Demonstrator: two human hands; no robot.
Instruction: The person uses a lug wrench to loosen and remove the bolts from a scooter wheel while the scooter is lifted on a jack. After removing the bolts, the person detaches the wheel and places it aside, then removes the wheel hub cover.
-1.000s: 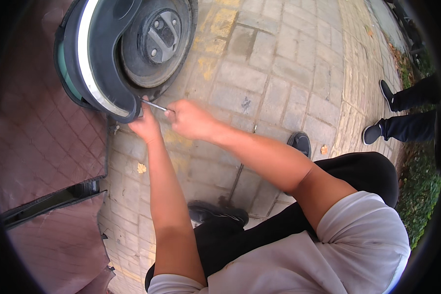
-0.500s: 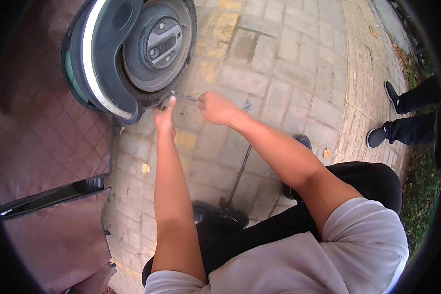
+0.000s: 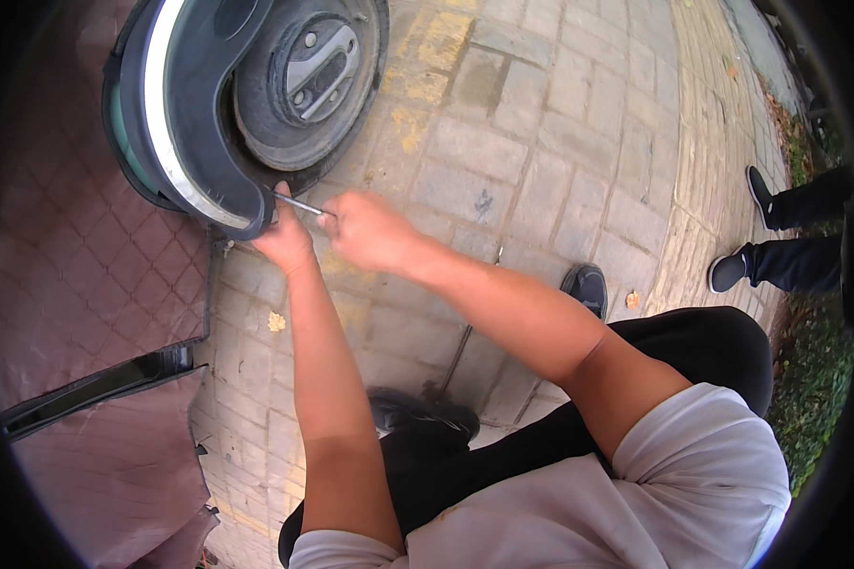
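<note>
My right hand (image 3: 365, 230) is closed round a slim metal-shafted tool (image 3: 304, 203); its handle end is hidden in my fist. The shaft points left to the lower end of a dark fender (image 3: 192, 152) with a white stripe. There my left hand (image 3: 285, 237) grips the fender's tip, thumb up beside the shaft's end, the other fingers partly hidden behind the edge. Just above stands a dusty black wheel (image 3: 266, 119) with a grey metal hub plate (image 3: 321, 74). What the tool's tip touches is too small to make out.
Brown quilted covers (image 3: 95, 275) hang at the left. Grey paving bricks (image 3: 470, 152) lie under the wheel. A thin dark rod (image 3: 458, 360) lies near my shoes. Another person's legs (image 3: 797, 266) stand at the right, by green plants (image 3: 807, 408).
Both hands have moved left with the tool, from below the wheel to the fender's lower end. The left hand has taken hold of the fender tip. The view has shifted slightly.
</note>
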